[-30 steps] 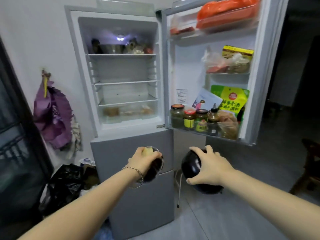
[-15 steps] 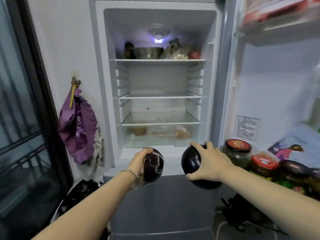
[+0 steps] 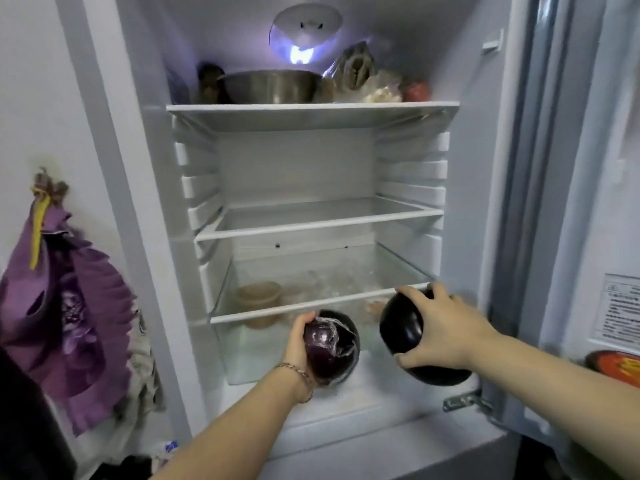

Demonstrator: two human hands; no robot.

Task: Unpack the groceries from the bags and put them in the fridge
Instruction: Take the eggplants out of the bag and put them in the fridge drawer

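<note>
both hands have moved in to the open fridge [image 3: 478, 202], reaching its lowest glass shelf [image 3: 277, 308]. the left hand [image 3: 298, 344] curls round a film-wrapped eggplant [image 3: 332, 348] from its left; the right hand [image 3: 446, 327] clasps a bare dark eggplant [image 3: 403, 330] from the right.

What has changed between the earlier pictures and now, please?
The left hand and right hand carried the wrapped eggplant and the bare eggplant up and forward, from lower down to the front edge of the lowest glass shelf. Neither grip changed; nothing was let go. The metal bowl stayed put.
</note>
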